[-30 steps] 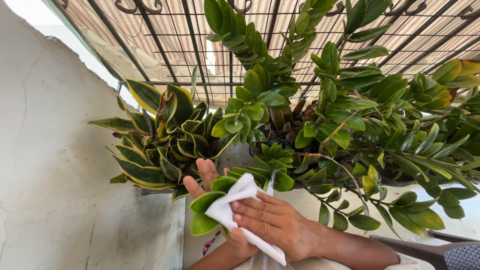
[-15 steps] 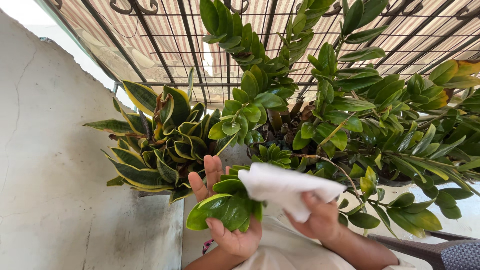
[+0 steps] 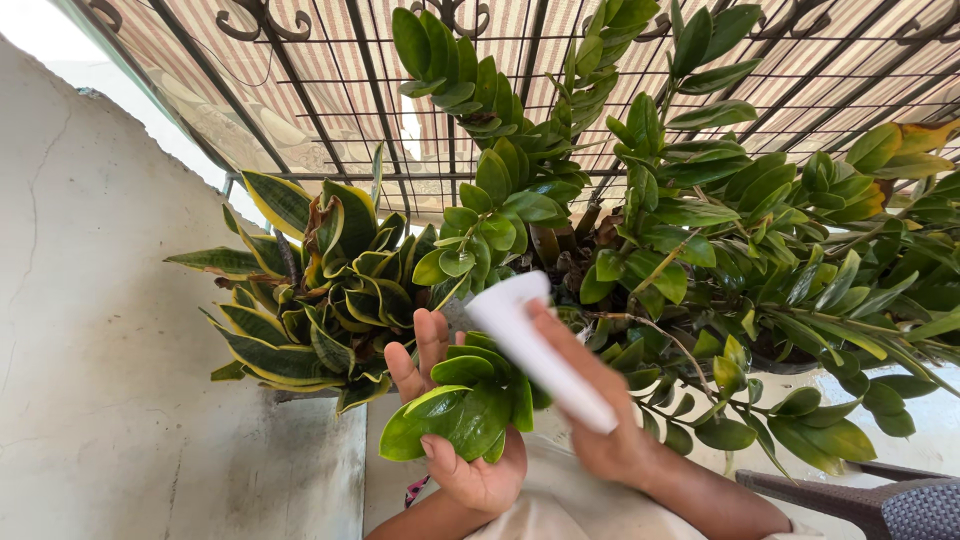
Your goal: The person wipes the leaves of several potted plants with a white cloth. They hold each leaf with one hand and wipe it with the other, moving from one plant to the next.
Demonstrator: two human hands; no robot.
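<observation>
My left hand (image 3: 455,440) lies palm up under a stem of glossy green leaves (image 3: 462,400) and cups them from below, fingers pointing up. My right hand (image 3: 600,410) is raised just right of those leaves and grips a folded white cloth (image 3: 530,340), which sticks up and to the left above the leaves. The hand and cloth are blurred by motion. The stem belongs to a large glossy-leaved potted plant (image 3: 700,220) that fills the middle and right.
A snake plant with yellow-edged leaves (image 3: 310,290) stands at the left of the big plant. A pale cracked wall (image 3: 110,330) rises at the left. Black metal bars (image 3: 340,90) run behind the plants. A dark woven chair edge (image 3: 880,500) shows at lower right.
My right hand has lifted the white cloth off the leaves and swung it up and to the right. The left hand stays cupped under the same leaves.
</observation>
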